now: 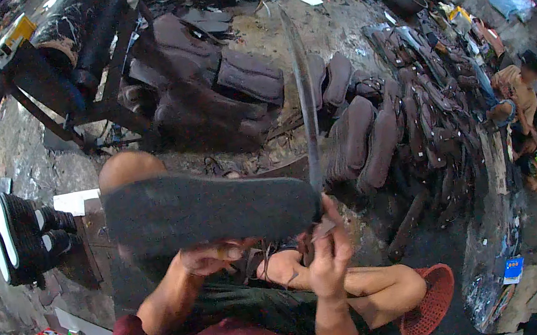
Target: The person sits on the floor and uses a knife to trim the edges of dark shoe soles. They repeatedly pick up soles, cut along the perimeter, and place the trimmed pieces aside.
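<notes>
A dark grey shoe sole (211,209) lies level across my lap, its flat face up. My left hand (216,256) is closed on its near edge, the fingertips partly hidden underneath. Dark straps (263,264) show below the sole, by my leg. At the sole's right end, my right hand (328,246) is closed with the fingers pinched. From those fingers a long, narrow, grey blade-like strip (306,101) rises away from me and touches or passes close by the sole's end. How its lower end is gripped is partly hidden.
Stacks of brown soles (352,139) fill the floor ahead and right. A dark metal frame (106,88) stands front left. Finished sandals (21,237) sit at the left. A red basket (430,304) is beside my right knee. Another person (519,93) sits far right.
</notes>
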`<state>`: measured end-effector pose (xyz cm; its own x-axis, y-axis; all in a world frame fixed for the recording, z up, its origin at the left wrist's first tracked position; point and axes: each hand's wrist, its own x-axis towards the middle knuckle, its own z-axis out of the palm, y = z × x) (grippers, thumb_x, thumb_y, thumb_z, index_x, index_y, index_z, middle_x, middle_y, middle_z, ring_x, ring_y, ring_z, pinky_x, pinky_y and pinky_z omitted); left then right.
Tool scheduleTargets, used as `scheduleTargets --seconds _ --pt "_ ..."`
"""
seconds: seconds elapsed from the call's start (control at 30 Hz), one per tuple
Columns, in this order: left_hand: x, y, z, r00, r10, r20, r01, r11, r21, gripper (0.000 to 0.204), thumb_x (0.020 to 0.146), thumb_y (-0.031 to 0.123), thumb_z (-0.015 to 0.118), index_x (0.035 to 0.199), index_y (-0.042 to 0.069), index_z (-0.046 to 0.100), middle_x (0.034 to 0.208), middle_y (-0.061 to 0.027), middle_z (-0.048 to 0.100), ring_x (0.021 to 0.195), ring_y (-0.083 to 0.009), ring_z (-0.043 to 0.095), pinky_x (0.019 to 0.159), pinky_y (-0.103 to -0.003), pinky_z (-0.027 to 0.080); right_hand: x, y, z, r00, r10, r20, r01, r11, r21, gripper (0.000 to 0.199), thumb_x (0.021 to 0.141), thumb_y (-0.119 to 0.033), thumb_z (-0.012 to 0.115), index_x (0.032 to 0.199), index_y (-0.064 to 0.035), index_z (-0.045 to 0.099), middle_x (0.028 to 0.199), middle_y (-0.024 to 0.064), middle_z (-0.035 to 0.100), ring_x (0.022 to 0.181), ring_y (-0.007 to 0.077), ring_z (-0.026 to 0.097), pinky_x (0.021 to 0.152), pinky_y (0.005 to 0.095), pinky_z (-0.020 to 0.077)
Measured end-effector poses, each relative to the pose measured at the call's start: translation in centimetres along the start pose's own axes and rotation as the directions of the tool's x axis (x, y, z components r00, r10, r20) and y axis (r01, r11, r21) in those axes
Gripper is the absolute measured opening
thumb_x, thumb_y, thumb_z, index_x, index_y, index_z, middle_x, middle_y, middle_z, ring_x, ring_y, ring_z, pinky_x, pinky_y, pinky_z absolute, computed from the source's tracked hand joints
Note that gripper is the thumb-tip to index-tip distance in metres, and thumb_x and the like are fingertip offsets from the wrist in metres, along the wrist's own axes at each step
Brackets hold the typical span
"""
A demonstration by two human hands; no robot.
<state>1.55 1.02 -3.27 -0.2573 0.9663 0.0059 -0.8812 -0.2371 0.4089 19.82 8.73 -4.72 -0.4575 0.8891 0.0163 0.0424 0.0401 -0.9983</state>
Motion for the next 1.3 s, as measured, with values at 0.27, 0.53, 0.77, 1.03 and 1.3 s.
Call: scheduleTargets --seconds 0.27,0.53,0.77,1.03,1.3 --pt "3.8 0.2 3.0 0.76 0.072 -0.646 0.016 0.992 0.129 0.035 0.083 0.024 0.07 0.105 -0.001 0.059 0.089 -0.0068 0.063 0.076 -0.017 0.064 0.071 -0.031 0.055 -0.9 -1.7 3.6 0.989 0.11 0.098 -0.126 0.975 0.182 0.046 0.102 -0.019 0.044 0.14 0.0051 0.039 0.11 0.0059 0.06 0.082 0.0096 0.052 0.08 0.0262 0.0444" --pt "3.8 0.8 2.5 0.714 0.091 -0.694 0.014 0.989 0.144 0.026 0.085 0.033 0.064 0.093 0.008 0.065 0.082 -0.0033 0.067 0.07 -0.0177 0.064 0.065 -0.03 0.052 -8.3 6.8 -1.8 0.918 -0.384 0.097 0.383 0.799 -0.465 0.039 0.095 -0.003 0.043 0.133 -0.0009 0.053 0.085 0.0146 0.054 0.067 0.025 0.05 0.06 0.0318 0.0418" --pt "1.1 -0.4 0.3 0.81 0.1 -0.578 0.078 0.959 0.274 0.03 0.087 0.031 0.059 0.095 0.004 0.065 0.085 -0.0075 0.067 0.074 -0.0207 0.064 0.069 -0.032 0.052 -6.4 3.3 -3.6 0.944 -0.235 0.23 0.323 0.799 -0.508 0.034 0.096 -0.007 0.047 0.129 -0.0033 0.057 0.077 0.0127 0.055 0.06 0.0245 0.051 0.054 0.0332 0.0409" --pt "-3.7 0.9 -3.4 0.79 0.306 -0.532 0.121 0.772 0.624 0.033 0.077 0.008 0.07 0.105 -0.003 0.056 0.091 -0.0099 0.066 0.074 -0.0172 0.066 0.069 -0.032 0.057 -2.4 0.1 0.8 0.903 0.008 0.429 0.216 0.856 -0.47 0.047 0.085 -0.003 0.058 0.13 -0.0169 0.058 0.083 0.0079 0.061 0.071 0.028 0.061 0.063 0.0381 0.0495" --pt "-4.4 1.0 -3.0 0.765 0.276 -0.582 0.142 0.809 0.57 0.04 0.076 0.008 0.072 0.11 -0.002 0.054 0.094 -0.0081 0.066 0.081 -0.0155 0.065 0.076 -0.029 0.055 0.1 2.0 6.9 0.906 -0.192 0.378 0.313 0.904 -0.292 0.06 0.08 0.0 0.057 0.136 -0.0215 0.054 0.08 0.0096 0.056 0.067 0.0306 0.058 0.061 0.0377 0.0481"
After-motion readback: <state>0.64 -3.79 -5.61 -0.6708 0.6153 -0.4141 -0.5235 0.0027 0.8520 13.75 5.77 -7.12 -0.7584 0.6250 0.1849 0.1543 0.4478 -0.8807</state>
